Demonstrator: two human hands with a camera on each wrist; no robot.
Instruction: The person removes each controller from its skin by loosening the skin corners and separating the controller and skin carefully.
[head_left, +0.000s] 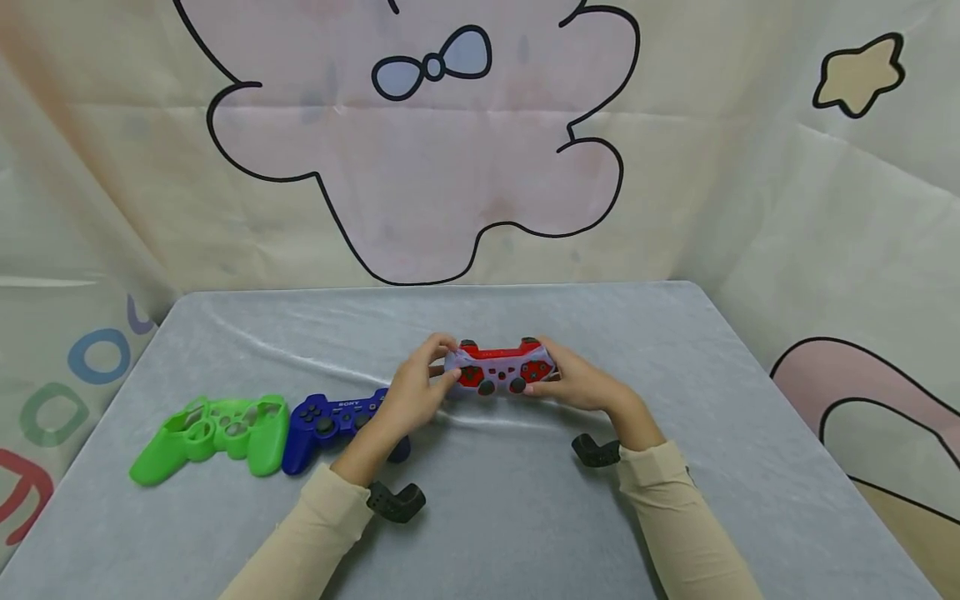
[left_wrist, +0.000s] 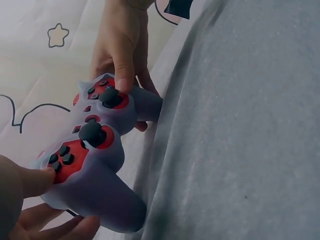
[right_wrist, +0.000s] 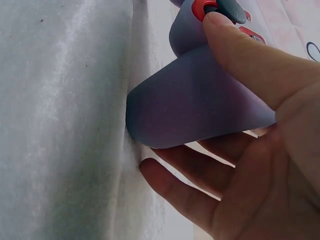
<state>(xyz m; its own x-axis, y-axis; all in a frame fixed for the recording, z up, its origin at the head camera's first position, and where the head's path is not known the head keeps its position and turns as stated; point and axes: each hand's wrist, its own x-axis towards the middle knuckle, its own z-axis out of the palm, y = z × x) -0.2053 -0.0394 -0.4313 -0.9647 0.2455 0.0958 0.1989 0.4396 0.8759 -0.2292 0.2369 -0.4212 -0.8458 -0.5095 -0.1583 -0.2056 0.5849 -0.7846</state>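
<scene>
Grasping a red gamepad (head_left: 498,353) between left hand (head_left: 415,387) and right hand (head_left: 581,379), over the middle of the grey plush tablecloth (head_left: 495,533); hard to tell whether touching the cloth. Resting left thumb beside the black direction buttons (left_wrist: 68,159) and right thumb against the right thumbstick (right_wrist: 232,10), with other fingers curled behind, partly hidden. Cut off mostly by the top edge in the right wrist view. Wrapped in a matte, rubbery lavender skin (left_wrist: 110,200) with rounded handles. Showing farther left a blue gamepad (head_left: 341,421), partly covered by the left wrist, and just beside, at far left, a green gamepad skin (head_left: 262,442) with cut-out holes. Reading "SONY" in pale letters on the blue gamepad. Bearing, on the creased fabric backdrop (head_left: 712,167), a printed bow (head_left: 465,54) at the far side and coloured letter-like shapes (head_left: 98,335) at left, too incomplete to read
</scene>
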